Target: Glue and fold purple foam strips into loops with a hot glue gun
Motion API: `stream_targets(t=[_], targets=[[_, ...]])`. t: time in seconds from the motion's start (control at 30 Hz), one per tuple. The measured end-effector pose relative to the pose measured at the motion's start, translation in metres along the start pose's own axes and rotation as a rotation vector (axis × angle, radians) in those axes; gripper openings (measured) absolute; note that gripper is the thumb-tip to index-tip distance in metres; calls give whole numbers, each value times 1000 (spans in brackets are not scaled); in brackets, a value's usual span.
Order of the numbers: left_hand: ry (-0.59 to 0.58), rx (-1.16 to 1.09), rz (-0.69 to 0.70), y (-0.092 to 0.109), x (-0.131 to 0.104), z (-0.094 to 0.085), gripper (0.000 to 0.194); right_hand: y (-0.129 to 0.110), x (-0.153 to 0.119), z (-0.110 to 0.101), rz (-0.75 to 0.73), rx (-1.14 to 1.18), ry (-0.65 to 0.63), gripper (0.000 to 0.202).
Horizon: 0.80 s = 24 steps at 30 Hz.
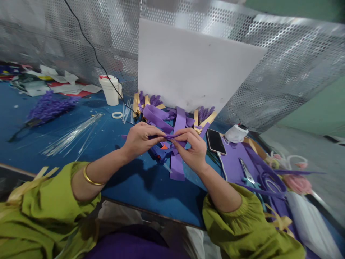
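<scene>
A purple strip (170,136) is pinched between both hands above the middle of the blue table. My left hand (143,139) grips it from the left, thumb and fingers pressed together. From the right, my right hand (192,146) holds the same strip, its fingertips close to the left ones. Directly below lies a blue glue gun (159,154) with an orange part, partly hidden by my hands. More purple strips (177,168) hang or lie behind and under the hands.
Lavender sprigs with gold ribbon (204,117) stand by a white board (188,64). Left are a white cup (110,90), clear sticks (72,135) and a lavender bunch (51,107). To the right are a phone (216,141), scissors (248,172) and a purple ribbon coil (272,183).
</scene>
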<state>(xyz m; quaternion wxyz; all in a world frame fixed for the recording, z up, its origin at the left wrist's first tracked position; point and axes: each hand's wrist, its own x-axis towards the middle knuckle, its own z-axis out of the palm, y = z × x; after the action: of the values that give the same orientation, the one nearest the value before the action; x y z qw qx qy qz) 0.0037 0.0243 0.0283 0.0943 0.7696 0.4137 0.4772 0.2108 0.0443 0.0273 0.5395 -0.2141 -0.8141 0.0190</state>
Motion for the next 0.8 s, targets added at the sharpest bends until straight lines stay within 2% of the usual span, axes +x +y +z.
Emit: stream_targets(t=[0.2, 0.4, 0.8], targets=[[50, 35, -46, -4, 1, -1, 19, 4, 4, -9, 36, -18, 90, 12], [73, 42, -57, -4, 1, -1, 16, 7, 7, -14, 50, 2, 104, 13], [79, 1, -161, -4, 3, -1, 20, 18, 14, -22, 146, 19, 219, 15]])
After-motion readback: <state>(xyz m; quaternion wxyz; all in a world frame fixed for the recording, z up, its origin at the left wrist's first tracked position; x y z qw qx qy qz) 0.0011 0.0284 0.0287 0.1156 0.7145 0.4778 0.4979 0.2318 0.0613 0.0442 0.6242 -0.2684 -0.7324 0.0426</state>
